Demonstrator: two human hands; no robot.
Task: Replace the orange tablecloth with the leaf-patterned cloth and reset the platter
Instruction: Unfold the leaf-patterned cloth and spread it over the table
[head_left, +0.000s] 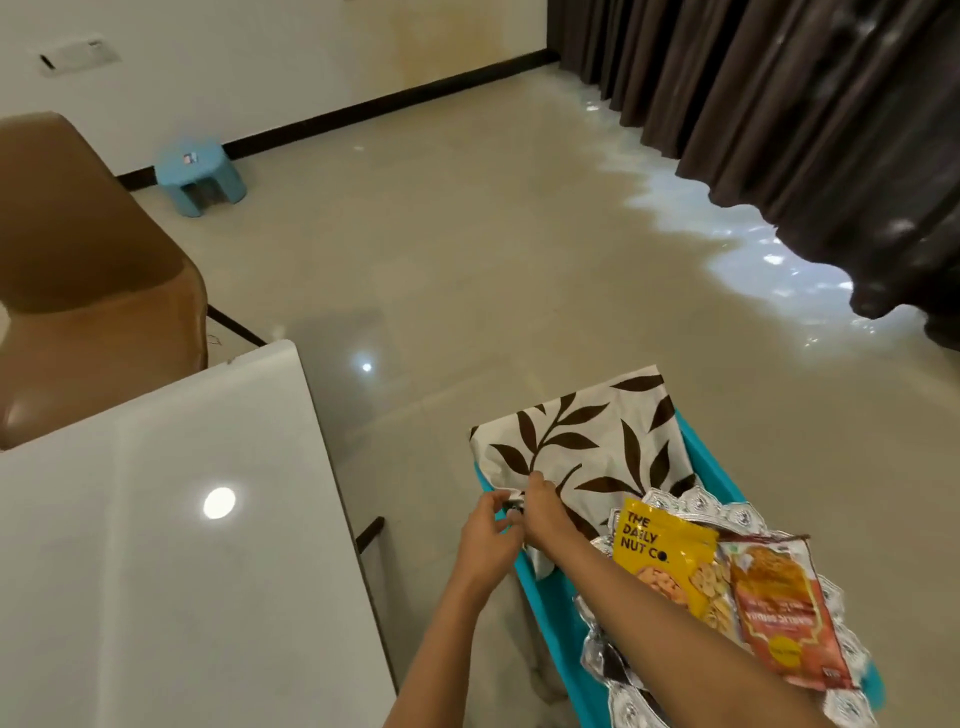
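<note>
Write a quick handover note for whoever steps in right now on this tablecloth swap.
Hands: left hand and right hand both pinch the near corner of the folded leaf-patterned cloth.
Things: the cloth lies on a teal seat beside the white table. The silver platter, carrying two snack packets, overlaps the cloth's near end.
Done: the table top is bare; the orange cloth is not in view.
Left: free the cloth from the platter, spread it on the table, set the platter back.

A narrow floor gap separates the white table from the leaf-patterned cloth, with the platter crowding its right.
</note>
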